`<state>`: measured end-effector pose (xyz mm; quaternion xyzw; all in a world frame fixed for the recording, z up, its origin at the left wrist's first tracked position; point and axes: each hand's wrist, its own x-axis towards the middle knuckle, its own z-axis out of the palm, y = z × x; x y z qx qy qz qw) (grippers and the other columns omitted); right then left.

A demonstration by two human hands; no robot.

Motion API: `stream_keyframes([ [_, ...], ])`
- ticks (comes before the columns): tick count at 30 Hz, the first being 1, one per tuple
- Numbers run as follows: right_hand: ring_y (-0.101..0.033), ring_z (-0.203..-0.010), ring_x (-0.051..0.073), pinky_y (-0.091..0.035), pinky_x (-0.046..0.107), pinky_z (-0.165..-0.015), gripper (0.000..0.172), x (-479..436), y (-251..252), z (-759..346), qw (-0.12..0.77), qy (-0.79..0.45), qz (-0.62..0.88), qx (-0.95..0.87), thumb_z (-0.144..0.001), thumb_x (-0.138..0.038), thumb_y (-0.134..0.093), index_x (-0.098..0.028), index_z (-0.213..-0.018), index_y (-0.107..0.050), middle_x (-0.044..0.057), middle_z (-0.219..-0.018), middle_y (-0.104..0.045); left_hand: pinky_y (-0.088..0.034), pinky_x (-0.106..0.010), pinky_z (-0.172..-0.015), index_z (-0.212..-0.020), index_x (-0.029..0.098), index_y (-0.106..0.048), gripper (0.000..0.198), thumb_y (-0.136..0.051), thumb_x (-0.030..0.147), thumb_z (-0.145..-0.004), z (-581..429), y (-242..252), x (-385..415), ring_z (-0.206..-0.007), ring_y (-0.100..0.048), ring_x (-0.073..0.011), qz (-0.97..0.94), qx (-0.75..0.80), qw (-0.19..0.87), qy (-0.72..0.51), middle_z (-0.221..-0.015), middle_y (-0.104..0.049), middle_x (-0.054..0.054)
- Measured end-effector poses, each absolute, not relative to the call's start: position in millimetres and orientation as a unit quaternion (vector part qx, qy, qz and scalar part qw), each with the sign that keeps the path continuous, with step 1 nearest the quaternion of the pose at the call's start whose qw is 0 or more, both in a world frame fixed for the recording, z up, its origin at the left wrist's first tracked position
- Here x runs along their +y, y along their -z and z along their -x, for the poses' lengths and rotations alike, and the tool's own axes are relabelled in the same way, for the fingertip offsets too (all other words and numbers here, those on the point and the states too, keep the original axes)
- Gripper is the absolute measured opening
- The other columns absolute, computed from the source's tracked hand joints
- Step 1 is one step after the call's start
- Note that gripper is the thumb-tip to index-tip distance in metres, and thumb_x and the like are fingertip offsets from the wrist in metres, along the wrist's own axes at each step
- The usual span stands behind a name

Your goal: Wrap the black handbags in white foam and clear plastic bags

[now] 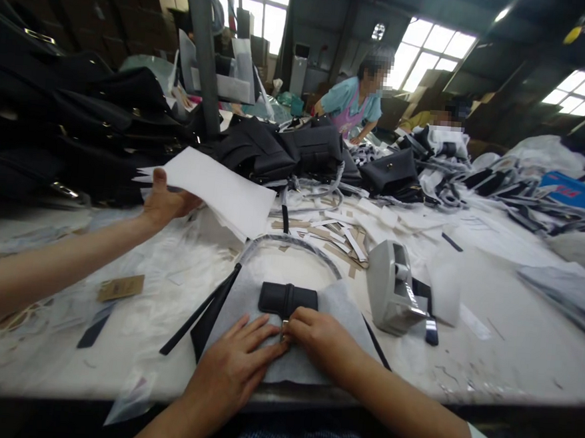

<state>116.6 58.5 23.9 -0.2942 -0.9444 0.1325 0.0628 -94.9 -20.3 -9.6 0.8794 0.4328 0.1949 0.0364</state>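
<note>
A black handbag (210, 320) lies on the table in front of me, its front covered by a white tissue sheet (312, 360). A black flap strap (273, 298) rests over the sheet, with a small metal clasp (284, 328) below it. My left hand (237, 362) lies on the sheet with fingers stretched out, the fingertips beside the clasp. My right hand (317, 337) has its fingers pinched together at the clasp. The fingertips hide part of the clasp. Above the bag arches its wrapped handle (295, 241).
From the left, another person's hand (166, 203) holds white paper sheets (219, 187). A grey tape dispenser (392, 289) stands right of the bag. Black bags (297, 149) are piled behind, with more at left. Paper strips (341, 239) and a brown tag (121, 288) lie around. A co-worker (353, 103) stands beyond.
</note>
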Motion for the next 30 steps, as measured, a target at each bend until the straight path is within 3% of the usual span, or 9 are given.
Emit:
stream_keyframes([
  [5, -0.058, -0.077, 0.018, -0.044, 0.026, -0.064, 0.007, 55, -33, -109, -0.02, -0.052, 0.292, -0.955, -0.093, -0.015, -0.058, -0.014, -0.092, -0.065, 0.005, -0.087, -0.063, -0.046, -0.054, -0.106, -0.143, 0.034, -0.044, 0.058, -0.05, 0.009, -0.091, 95, 13, -21, -0.133, -0.048, -0.0255, -0.876, 0.436, 0.043, -0.203, -0.139, -0.057, -0.001],
  [14, -0.056, -0.09, 0.019, -0.046, 0.028, -0.078, 0.016, 85, -52, -110, -0.077, -0.062, 0.095, -0.99, -0.099, -0.018, -0.051, -0.012, -0.106, -0.064, 0.008, -0.098, -0.062, -0.045, -0.054, -0.106, -0.13, 0.037, -0.057, 0.054, -0.053, 0.007, -0.085, 91, 7, -21, -0.13, -0.052, -0.026, -0.855, 0.455, 0.091, -0.23, -0.137, -0.059, 0.001],
  [22, -0.058, -0.083, 0.022, -0.047, 0.033, -0.071, 0.016, 61, -32, -102, -0.083, -0.037, 0.252, -0.963, -0.098, -0.018, -0.05, -0.01, -0.097, -0.063, 0.011, -0.091, -0.062, -0.044, -0.056, -0.107, -0.138, 0.033, -0.05, 0.058, -0.052, 0.006, -0.086, 93, 10, -20, -0.131, -0.05, -0.027, -0.869, 0.441, 0.075, -0.214, -0.138, -0.058, -0.003],
  [27, -0.06, -0.083, 0.021, -0.048, 0.031, -0.072, 0.018, 56, -34, -106, -0.075, -0.055, 0.277, -0.956, -0.098, -0.023, -0.052, -0.015, -0.089, -0.065, 0.007, -0.085, -0.064, -0.044, -0.055, -0.107, -0.135, 0.033, -0.053, 0.053, -0.051, 0.008, -0.089, 94, 12, -20, -0.132, -0.049, -0.0262, -0.871, 0.438, 0.07, -0.212, -0.138, -0.058, -0.002],
  [30, -0.063, -0.088, 0.018, -0.052, 0.028, -0.077, 0.016, 50, -42, -121, 0.001, -0.123, 0.362, -0.924, -0.097, -0.028, -0.055, -0.017, -0.102, -0.065, 0.007, -0.096, -0.067, -0.044, -0.055, -0.107, -0.139, 0.034, -0.048, 0.058, -0.052, 0.007, -0.088, 94, 11, -20, -0.133, -0.048, -0.0264, -0.874, 0.438, 0.066, -0.202, -0.14, -0.057, -0.002],
])
